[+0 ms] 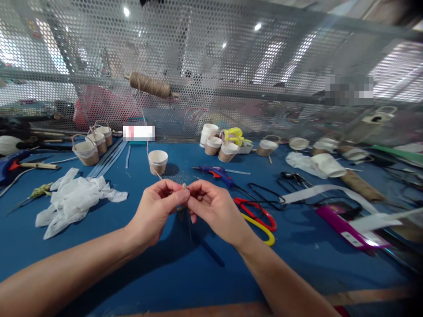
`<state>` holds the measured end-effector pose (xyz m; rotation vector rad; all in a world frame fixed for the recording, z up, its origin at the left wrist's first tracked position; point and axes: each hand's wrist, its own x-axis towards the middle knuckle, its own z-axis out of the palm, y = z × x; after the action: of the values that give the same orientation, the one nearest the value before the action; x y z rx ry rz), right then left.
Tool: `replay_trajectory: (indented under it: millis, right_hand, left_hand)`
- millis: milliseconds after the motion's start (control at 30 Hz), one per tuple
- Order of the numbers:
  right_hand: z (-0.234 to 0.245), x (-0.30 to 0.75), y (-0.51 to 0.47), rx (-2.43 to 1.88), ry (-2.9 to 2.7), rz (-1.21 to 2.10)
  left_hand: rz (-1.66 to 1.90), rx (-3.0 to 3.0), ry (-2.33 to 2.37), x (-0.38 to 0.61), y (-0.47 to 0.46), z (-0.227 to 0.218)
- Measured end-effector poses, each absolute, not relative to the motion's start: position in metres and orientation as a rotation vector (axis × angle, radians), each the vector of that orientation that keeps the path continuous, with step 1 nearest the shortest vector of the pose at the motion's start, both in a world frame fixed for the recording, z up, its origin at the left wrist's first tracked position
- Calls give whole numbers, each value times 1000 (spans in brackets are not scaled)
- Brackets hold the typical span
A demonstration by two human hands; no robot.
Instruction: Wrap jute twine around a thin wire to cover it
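My left hand point(158, 209) and my right hand point(211, 207) meet over the blue table point(185, 273), fingertips pinched together on the end of a thin jute twine point(145, 127). The twine runs up and back to a spool of twine point(150, 84) mounted on the perforated metal screen point(231, 57). A small paper cup wrapped in twine point(157, 162) stands just behind my hands. What hangs below my fingers is too small to make out.
Crumpled white cloth point(74, 198) lies left. A blue glue gun point(218, 174), red and yellow scissors point(259, 218), black scissors point(291, 177), white ribbon point(330, 191) and a purple tool point(343, 224) lie right. Twine-wrapped cups stand at back left point(87, 152) and back centre point(220, 145).
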<state>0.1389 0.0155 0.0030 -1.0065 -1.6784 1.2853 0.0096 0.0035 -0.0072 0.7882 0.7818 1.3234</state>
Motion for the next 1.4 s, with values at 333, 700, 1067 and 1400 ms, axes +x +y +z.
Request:
replay_trajectory:
  millis: [333,700,1067,1400]
  right_hand:
    - [1,147,20,-908,-1677,1436]
    - [0,141,12,-991,-1764,1080]
    - [-5,139,11,-1049,-1840,796]
    - [-6,135,7,-1084,-1905,561]
  left_hand:
    - [1253,794,735,4,5,-5]
    - [1299,720,830,7,2,-5]
    - [1318,620,769,11,-1,-8]
    - [1356,733,849,11,0,-11]
